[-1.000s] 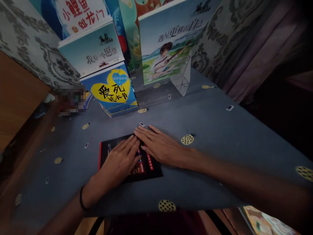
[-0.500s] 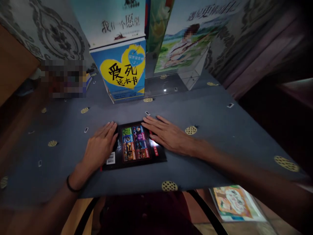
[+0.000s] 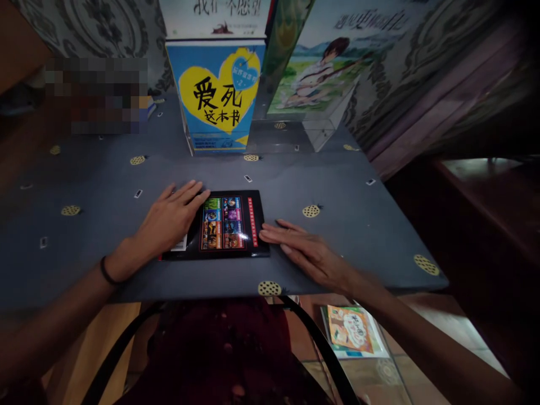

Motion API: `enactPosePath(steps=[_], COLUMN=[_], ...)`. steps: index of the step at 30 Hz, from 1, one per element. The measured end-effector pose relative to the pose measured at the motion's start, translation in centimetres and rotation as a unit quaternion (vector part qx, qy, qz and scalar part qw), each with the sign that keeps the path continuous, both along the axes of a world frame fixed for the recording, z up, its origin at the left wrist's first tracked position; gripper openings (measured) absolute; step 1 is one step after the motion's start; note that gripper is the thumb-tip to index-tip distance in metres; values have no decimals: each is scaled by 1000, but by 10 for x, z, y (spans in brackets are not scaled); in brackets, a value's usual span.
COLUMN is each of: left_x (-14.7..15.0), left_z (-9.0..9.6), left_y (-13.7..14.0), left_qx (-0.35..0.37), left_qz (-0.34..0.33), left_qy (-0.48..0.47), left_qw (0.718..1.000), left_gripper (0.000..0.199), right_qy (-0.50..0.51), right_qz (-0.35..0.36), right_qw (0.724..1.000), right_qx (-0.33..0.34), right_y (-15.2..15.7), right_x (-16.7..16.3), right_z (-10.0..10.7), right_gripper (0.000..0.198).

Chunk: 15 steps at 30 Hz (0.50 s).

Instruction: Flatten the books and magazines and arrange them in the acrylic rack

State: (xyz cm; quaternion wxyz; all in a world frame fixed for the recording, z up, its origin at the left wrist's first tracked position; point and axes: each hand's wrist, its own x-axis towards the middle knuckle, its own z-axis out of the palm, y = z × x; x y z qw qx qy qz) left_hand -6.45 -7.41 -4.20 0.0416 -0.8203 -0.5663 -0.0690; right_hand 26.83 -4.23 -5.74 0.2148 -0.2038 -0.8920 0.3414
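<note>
A glossy black book (image 3: 261, 236) lies on the patterned grey-blue cloth, its back cover up, with rows of small coloured pictures, a red strip of text and a barcode that is partly covered. Across its left side rests my left hand (image 3: 171, 216), flat and open, fingers pointing towards the far edge. My right hand (image 3: 310, 250) is at the right edge, fingers stretched out and close together. Its fingertips touch the book's border there, and the hand grips nothing.
Behind stands a blue book with a yellow heart (image 3: 217, 101), below a white one (image 3: 215, 19). Right of these, an illustrated book (image 3: 312, 84) leans on a clear stand (image 3: 329, 124). An orange-covered book (image 3: 350, 329) lies below the table, right of a dark chair arm (image 3: 320, 337).
My right hand has slid off the book's top to its right edge, uncovering the red strip. My left hand stays on the left side. The whole view has shifted.
</note>
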Motion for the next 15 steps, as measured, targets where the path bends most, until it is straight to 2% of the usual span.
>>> enactPosePath(steps=[4, 8, 11, 15], left_x=[30, 63, 72, 67], left_z=[2, 2, 2, 1], left_y=[19, 32, 27, 4], left_qx=[-41, -58, -64, -72], left_qz=[-91, -190, -236, -259], left_qy=[-17, -23, -27, -36], left_qw=[995, 980, 969, 963], left_gripper=[44, 42, 41, 46], right_qy=[15, 13, 18, 37], right_qz=[-1, -41, -67, -64], right_qw=[1000, 998, 996, 994], right_qx=[22, 43, 53, 86], right_y=[1, -3, -6, -6], right_x=[-1, 1, 2, 1], right_z=[-1, 0, 0, -2], right_gripper=[46, 38, 35, 32])
